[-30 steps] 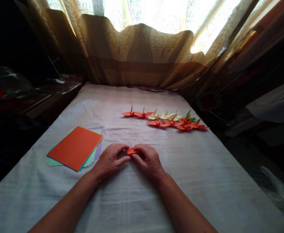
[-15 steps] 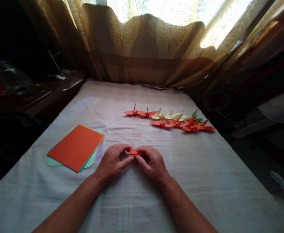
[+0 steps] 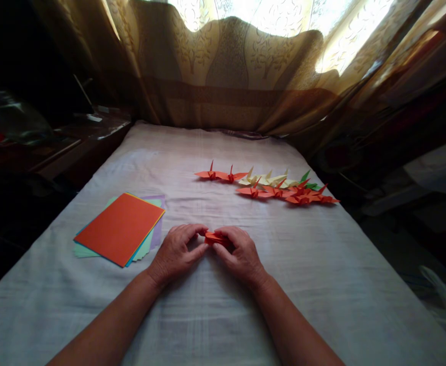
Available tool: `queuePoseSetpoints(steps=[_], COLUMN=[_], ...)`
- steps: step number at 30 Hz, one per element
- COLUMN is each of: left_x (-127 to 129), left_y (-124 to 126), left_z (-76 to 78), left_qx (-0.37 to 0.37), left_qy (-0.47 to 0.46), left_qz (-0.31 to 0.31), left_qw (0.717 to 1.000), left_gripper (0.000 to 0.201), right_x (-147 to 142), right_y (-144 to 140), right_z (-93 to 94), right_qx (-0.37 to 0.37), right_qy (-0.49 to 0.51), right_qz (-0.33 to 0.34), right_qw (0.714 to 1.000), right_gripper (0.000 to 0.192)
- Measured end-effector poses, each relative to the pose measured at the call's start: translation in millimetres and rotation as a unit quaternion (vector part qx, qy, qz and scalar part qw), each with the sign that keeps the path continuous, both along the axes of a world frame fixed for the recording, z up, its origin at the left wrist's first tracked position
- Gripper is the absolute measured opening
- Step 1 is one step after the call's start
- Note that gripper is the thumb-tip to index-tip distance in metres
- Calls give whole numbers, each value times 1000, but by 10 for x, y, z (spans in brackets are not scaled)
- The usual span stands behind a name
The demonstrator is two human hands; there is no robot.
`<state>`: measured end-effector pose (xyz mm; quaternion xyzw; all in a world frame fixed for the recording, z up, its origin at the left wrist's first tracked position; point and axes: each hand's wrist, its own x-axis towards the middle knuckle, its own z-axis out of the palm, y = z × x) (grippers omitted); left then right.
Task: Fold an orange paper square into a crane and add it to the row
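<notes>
A small folded piece of orange paper is held between my two hands, low over the sheet. My left hand pinches its left end between thumb and forefinger. On the other end, the thumb and fingers of my right hand are closed, hiding part of the paper. Left of my hands lies a stack of coloured paper, orange on top, with yellow, blue, green and purple edges showing beneath. Beyond my right hand stand several folded paper cranes in orange, cream and green.
A pale checked sheet covers the bed-like surface under everything. Patterned curtains hang at the far edge with bright light behind. At the left is a dark side table with a glass jar.
The folded orange paper looks tilted and slightly more opened between my fingers than before. My hands stay in nearly the same place, and the cranes and paper stack have not moved.
</notes>
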<state>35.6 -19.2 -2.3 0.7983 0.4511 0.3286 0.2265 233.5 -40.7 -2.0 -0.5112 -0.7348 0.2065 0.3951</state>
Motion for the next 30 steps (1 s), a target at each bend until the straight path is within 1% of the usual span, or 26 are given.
queuePoseSetpoints(steps=[5, 10, 12, 15, 18, 21, 23, 27, 28, 30], left_x=[-1, 0, 1, 8, 16, 17, 15, 19, 21, 27], left_y=[-2, -6, -10, -8, 4, 10, 4, -19, -24, -29], left_z=[-10, -8, -6, -4, -5, -2, 7, 34, 38, 43], left_qx=[6, -4, -4, 4, 10, 4, 2, 9, 13, 21], left_qy=[-7, -6, -1, 8, -5, -41, -63, -84, -84, -79], left_qz=[-1, 4, 5, 1, -7, -5, -7, -19, -22, -26], left_qw=[1000, 1000, 1000, 1000, 1000, 999, 998, 996, 996, 996], left_gripper=[30, 39, 42, 36, 24, 17, 16, 20, 21, 21], right_x=[8, 7, 4, -7, -31, -57, -64, -58, -55, -52], right_y=[12, 13, 12, 6, -3, -14, -21, -38, -42, -49], right_z=[-26, -32, -30, -20, -2, 5, -3, -32, -36, -36], right_qx=[-9, -12, 2, 47, 91, 116, 126, 143, 145, 145], right_qy=[32, 69, 78, 86, 71, 45, 29, -9, -22, -43], right_qz=[-1, 0, -1, -4, 0, 5, 3, -9, -13, -18], right_qw=[999, 998, 997, 995, 993, 992, 992, 990, 989, 988], right_gripper=[12, 7, 5, 7, 10, 12, 17, 35, 38, 36])
